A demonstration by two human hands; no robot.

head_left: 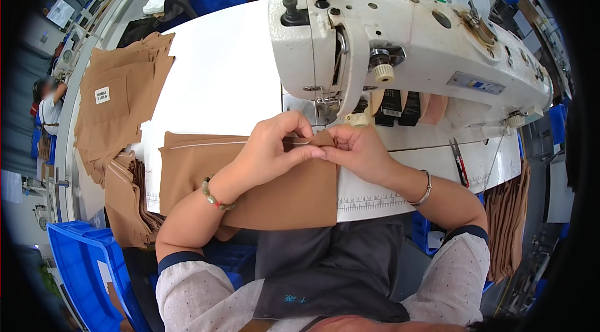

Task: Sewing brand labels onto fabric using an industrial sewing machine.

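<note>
A brown fabric piece (250, 201) with a pale narrow strip (206, 144) along its far edge lies on the white sewing table (212, 69) at the centre. My left hand (269, 150) pinches that edge and strip, thumb and index finger closed on them. My right hand (359, 150) grips the folded corner (322, 138) of the same fabric, its thumb almost meeting my left thumb. Both hands are just in front of the needle and presser foot (326, 109) of a white industrial sewing machine (437, 57); the fabric under my fingers is partly hidden.
Stacks of brown pieces (115, 107) lie at left, more hang (503, 219) at right. Red-handled snips (460, 163) rest right of my right hand. Blue crates (75, 244) stand at lower left and behind. A person (51, 107) sits at the far left.
</note>
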